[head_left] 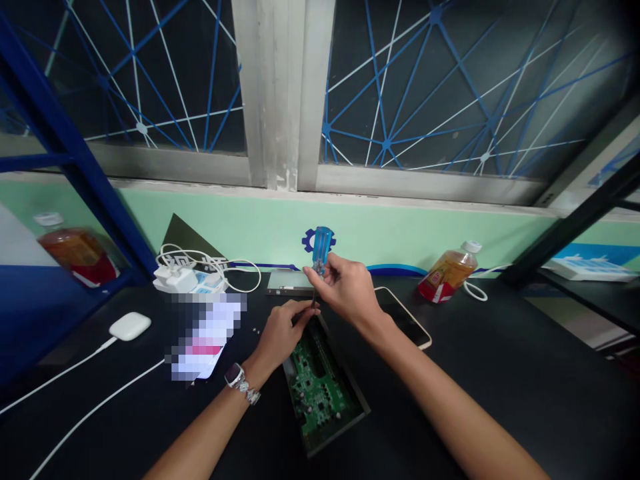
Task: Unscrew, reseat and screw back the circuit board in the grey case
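Observation:
A blue clear-handled screwdriver [321, 248] stands nearly upright in my right hand [350, 287], with its shaft pointing down. My left hand [285, 330] is closed around the low end of the shaft, thumb and fingertips pinched near the tip; whether a small part is between them is too small to tell. Both hands are over the far end of a dark open case [353, 387] that holds a green circuit board [317, 387]. The case lies slanted on the black table [415, 413]. The screwdriver's tip is hidden at the fingertips.
Left of the hands are a lit phone [210, 340], a white charging case [130, 327] and a power strip [190, 280] with cables. Behind lies a flat metal panel [290, 283]. To the right are a dark phone [403, 317] and a drink bottle [447, 273].

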`<state>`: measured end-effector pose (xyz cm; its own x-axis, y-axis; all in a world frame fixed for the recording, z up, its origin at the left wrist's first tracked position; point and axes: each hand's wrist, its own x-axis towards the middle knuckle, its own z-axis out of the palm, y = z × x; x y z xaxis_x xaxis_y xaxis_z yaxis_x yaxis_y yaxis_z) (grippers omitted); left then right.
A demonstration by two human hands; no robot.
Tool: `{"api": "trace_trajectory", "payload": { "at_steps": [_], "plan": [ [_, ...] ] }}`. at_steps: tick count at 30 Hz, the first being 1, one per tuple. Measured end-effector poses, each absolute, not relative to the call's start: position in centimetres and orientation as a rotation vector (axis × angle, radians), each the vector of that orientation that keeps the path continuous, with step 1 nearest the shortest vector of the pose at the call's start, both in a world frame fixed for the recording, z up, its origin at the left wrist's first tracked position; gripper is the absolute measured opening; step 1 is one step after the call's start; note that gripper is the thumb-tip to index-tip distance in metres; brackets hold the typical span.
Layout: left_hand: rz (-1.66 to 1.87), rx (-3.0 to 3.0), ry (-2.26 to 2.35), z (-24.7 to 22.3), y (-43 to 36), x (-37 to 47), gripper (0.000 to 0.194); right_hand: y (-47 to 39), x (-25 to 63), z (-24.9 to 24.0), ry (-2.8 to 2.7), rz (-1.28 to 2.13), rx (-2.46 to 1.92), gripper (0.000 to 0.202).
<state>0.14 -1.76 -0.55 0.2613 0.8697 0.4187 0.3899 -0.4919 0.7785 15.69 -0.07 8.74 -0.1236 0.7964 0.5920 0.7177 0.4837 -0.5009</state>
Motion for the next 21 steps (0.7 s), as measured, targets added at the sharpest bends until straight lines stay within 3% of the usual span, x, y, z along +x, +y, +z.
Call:
{"api": "trace_trajectory", "payload": {
  "at_steps": [9,17,21],
  "plan": [
    [1.181,1.977,1.141,-0.8,-1.6,0.1,0.025,-0.6,16.1,9.4,-1.953,0.354,-1.180,0.029],
    [1.226,1.981,1.000,0.2,-1.5,0.1,0.028,0.3,17.5,9.7,-1.934,1.093,-0.929,0.028],
    [1.211,1.927,0.971,0.7,-1.5,0.2,0.028,0.5,17.7,9.3,-1.919,1.146,-0.930,0.026]
  ]
}}
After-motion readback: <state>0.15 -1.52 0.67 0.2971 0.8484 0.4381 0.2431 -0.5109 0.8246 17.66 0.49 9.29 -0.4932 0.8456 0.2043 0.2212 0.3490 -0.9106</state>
